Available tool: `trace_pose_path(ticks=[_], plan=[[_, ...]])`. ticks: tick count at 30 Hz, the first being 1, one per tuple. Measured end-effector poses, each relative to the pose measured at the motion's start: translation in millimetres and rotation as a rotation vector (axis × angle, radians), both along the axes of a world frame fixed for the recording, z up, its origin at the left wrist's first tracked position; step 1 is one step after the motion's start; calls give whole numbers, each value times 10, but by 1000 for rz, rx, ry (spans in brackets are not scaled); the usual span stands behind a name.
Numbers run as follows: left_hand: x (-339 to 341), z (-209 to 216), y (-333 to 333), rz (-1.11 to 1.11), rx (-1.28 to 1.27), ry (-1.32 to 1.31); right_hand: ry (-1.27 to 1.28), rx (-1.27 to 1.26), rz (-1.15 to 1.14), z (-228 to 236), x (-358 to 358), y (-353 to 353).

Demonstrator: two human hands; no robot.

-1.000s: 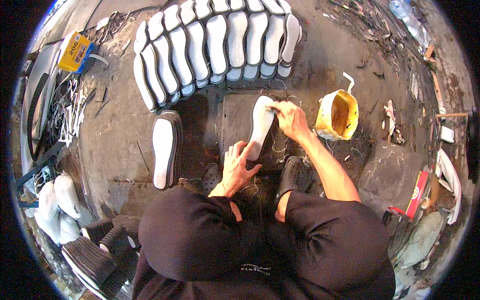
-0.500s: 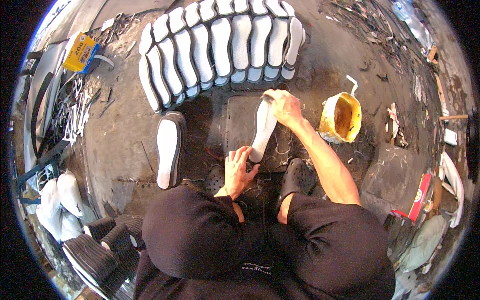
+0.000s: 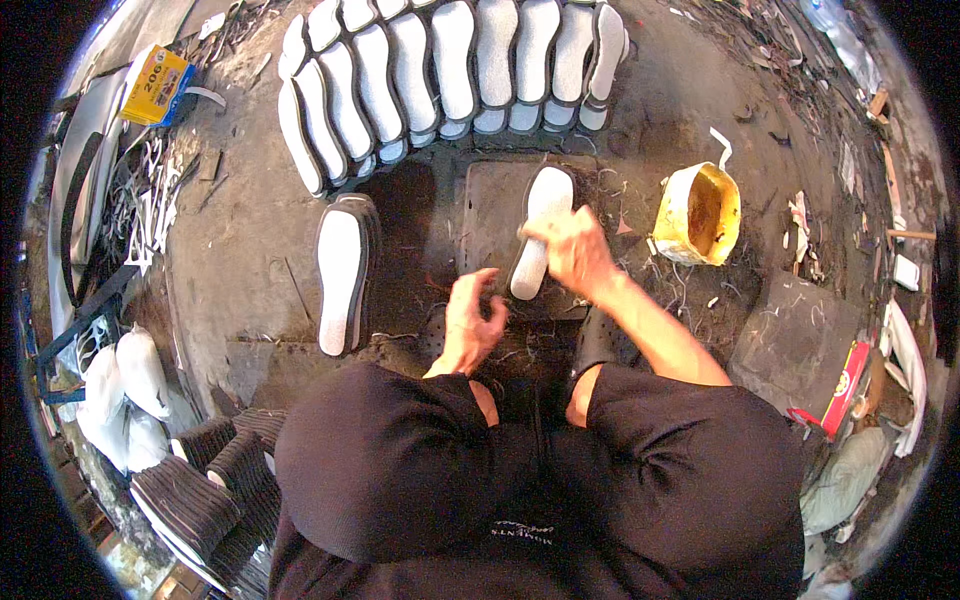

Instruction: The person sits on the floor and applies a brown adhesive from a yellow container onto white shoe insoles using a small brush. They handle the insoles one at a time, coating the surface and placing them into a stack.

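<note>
A white-topped shoe sole [image 3: 550, 190] with a dark rim lies on a dark flat board [image 3: 487, 200] in front of me. My right hand [image 3: 578, 252] reaches across its middle, fingers curled over it to its left edge; the palm side is hidden. Left of the sole's near end, my left hand [image 3: 472, 325] hovers apart from it, fingers spread and slightly bent, holding nothing. Farther left stands a small stack of similar soles [image 3: 342, 280], white side up. Several more white-topped soles [image 3: 453, 70] lie in overlapping rows at the back.
At right stands a cut-open yellow container [image 3: 667, 215] with brown residue inside. A dark slab [image 3: 795, 325] and a red box [image 3: 847, 385] lie farther right. Ridged dark pieces [image 3: 190, 510] and white bags [image 3: 140, 375] sit at lower left, scraps [image 3: 150, 215] and a yellow-blue box [image 3: 155, 88] beyond.
My right hand has moved from the sole's far end to its middle. My left hand has come off the near end. The sole lies slightly farther away; the view has shifted.
</note>
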State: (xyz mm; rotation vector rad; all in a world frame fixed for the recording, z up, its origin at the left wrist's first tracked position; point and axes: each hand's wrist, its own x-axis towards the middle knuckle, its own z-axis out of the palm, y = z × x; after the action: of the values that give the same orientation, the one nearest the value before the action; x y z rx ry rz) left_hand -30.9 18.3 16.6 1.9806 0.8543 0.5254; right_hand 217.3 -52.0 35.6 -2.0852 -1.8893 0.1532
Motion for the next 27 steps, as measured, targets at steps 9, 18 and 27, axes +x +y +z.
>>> trace_pose_path(ticks=[9, 18, 27], plan=[[74, -76, 146, 226, -121, -104, 705, 28, -369, 561, -536, -498], [402, -100, -204, -117, 24, 35, -342, -13, -886, 987, 1063, -1686], [1337, 636, 534, 80, 304, -333, -39, 23, -876, 1628, 260, -1582]])
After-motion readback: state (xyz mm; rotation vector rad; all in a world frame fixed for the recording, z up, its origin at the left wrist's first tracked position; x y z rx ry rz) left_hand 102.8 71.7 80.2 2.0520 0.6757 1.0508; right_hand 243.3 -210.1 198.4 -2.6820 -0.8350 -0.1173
